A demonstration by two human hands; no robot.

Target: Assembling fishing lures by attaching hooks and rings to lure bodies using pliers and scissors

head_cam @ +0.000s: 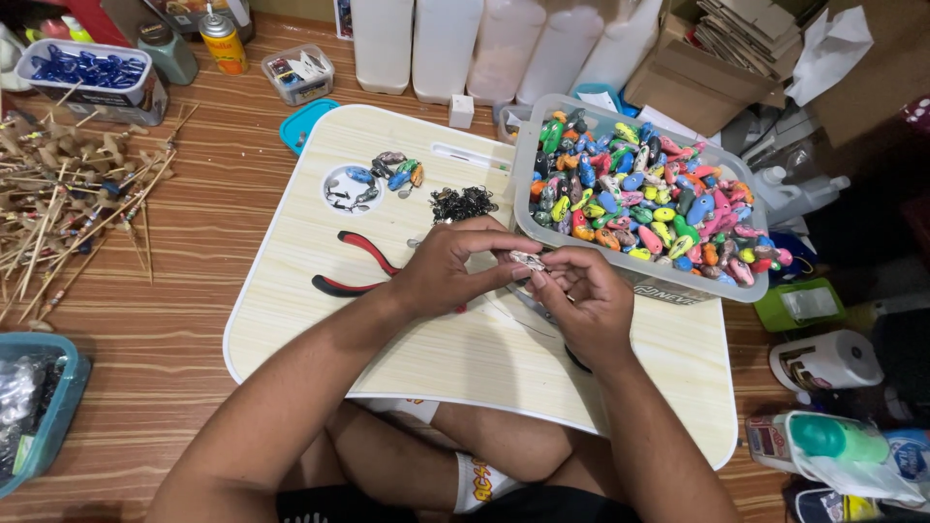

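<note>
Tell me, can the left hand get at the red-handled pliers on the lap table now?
Probably yes: the pliers lie uncovered beside the left hand, but it is pinching a small piece with the right hand.

lap table (pixel 407 368), pliers (pixel 360 263), lure tub (pixel 639 276)

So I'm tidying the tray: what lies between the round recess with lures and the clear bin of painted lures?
Head view: a few loose painted lures and a dark pile of small hooks lie between the recess and the bin.

- One pair of red-handled pliers (pixel 354 263) by my left wrist.
- Four white bottles (pixel 504 44) stand behind my table.
- One clear tub (pixel 581 254), with more lures than I can count.
</note>
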